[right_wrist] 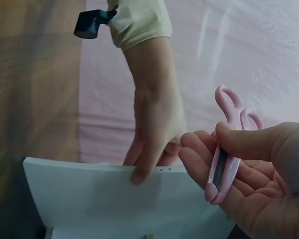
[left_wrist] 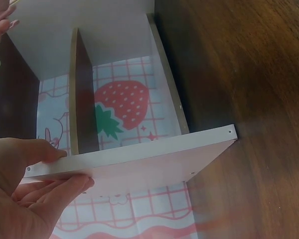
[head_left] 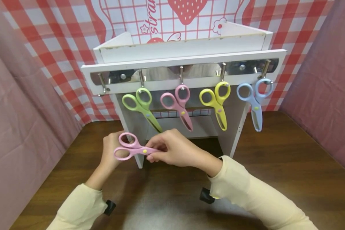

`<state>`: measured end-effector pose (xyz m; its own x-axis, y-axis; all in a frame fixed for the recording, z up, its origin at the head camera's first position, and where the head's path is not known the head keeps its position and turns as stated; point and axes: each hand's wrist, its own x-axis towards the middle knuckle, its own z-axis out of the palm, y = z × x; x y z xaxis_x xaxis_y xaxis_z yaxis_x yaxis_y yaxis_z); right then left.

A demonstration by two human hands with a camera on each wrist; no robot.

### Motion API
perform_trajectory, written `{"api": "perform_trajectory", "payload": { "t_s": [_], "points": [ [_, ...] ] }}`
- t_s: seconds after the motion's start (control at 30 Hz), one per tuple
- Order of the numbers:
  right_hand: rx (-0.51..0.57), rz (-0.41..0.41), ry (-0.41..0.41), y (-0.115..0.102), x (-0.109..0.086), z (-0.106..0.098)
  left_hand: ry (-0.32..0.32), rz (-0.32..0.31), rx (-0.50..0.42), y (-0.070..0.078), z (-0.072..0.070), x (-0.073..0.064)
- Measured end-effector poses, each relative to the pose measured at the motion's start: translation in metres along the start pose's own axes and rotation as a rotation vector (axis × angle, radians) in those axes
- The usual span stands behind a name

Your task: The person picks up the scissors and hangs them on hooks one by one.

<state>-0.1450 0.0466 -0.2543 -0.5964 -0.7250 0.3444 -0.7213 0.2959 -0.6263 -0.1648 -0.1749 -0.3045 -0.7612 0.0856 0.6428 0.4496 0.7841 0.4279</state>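
Note:
My right hand (head_left: 176,148) pinches the blade end of light pink scissors (head_left: 135,150) between thumb and fingers, their handle loops pointing left. In the right wrist view the thumb presses on the scissors (right_wrist: 224,169), with the fingers beneath. My left hand (head_left: 109,150) grips the side panel (left_wrist: 139,172) of a white rack, thumb on one face and fingers on the other. Green scissors (head_left: 145,110), darker pink scissors (head_left: 184,110), yellow scissors (head_left: 219,110) and blue scissors (head_left: 256,105) hang by a loop on the rack's hooks, blades down.
A metal hook (head_left: 102,83) sticks out at the rack's left end, beside the green scissors. The white rack (head_left: 184,62) stands on a brown wooden table (head_left: 290,166). Behind hangs a red-checked strawberry cloth (head_left: 60,48), with pink curtains (head_left: 327,95) at the sides.

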Motion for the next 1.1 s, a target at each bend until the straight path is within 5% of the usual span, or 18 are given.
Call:
{"api": "perform_trajectory", "payload": {
  "t_s": [0.17,0.37,0.57,0.8,1.1],
  "points": [
    [-0.003,-0.006,0.02,-0.007,0.004,-0.002,0.049,0.105,-0.016,-0.001,0.0,-0.002],
    [-0.032,-0.024,0.05,-0.013,0.008,-0.005,0.092,0.1,-0.057,-0.001,0.002,-0.003],
    [-0.011,-0.042,0.065,-0.017,0.012,-0.005,0.088,-0.002,-0.153,0.001,0.005,-0.006],
    [0.015,-0.047,0.07,-0.021,0.017,-0.005,-0.042,-0.237,-0.223,0.005,0.006,-0.004],
    [-0.053,-0.078,0.117,-0.029,0.028,-0.01,-0.004,-0.146,-0.125,0.0,0.007,-0.001]
  ]
}}
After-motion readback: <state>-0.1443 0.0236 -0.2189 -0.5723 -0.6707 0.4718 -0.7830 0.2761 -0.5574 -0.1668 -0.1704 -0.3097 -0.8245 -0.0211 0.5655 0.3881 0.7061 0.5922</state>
